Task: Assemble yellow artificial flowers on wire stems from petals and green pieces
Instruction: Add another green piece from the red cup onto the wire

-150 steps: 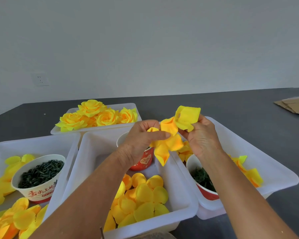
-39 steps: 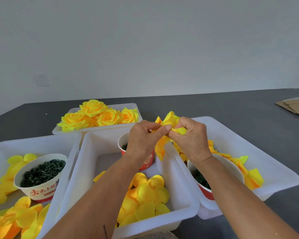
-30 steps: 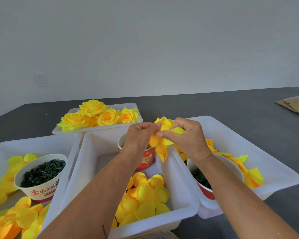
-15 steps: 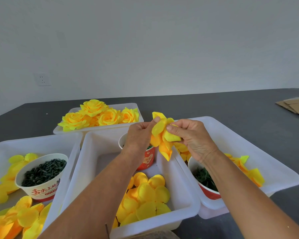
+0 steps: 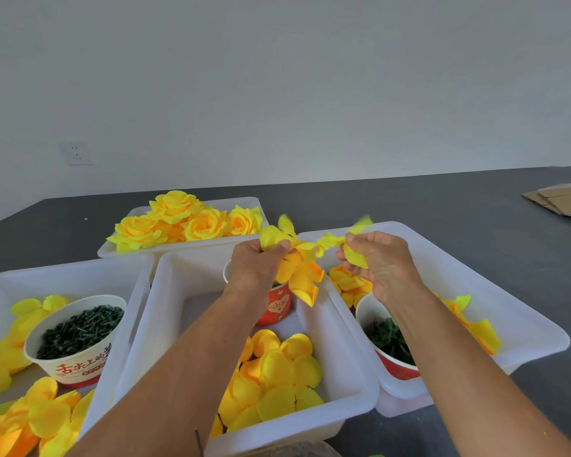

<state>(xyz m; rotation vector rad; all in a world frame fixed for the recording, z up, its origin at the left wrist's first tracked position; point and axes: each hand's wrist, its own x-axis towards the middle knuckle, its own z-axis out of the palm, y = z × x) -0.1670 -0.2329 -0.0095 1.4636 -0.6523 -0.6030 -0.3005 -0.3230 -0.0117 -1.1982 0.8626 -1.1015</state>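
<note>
- The left hand (image 5: 256, 260) pinches the half-built flower (image 5: 294, 262) at its top, thumb and fingers closed on the gathered petals, so the bundle hangs free above the middle tub (image 5: 165, 291); held so, the loose layers likely stay lined up while more are added.
- The right hand (image 5: 374, 258) is a short way to the right, its grip curled round a single yellow petal piece (image 5: 355, 255), with a blurred strip of petals stretching between the two hands. It looks as though this piece is being drawn out to wrap on next.
- The flower itself is bright yellow shading to orange at the lower tips, soft and floppy, its petals drooping down toward the red cup (image 5: 277, 305). No wire stem can be made out.
- Supplies sit within easy reach: loose petals (image 5: 277, 374) in the middle tub, a bowl of dark green pieces (image 5: 80, 328) in the left tub, another cup of green bits (image 5: 389, 341) in the right tub.
- Finished flowers (image 5: 185, 222) lie in the far tray on the table (image 5: 442, 199), apart from the raw parts.
</note>
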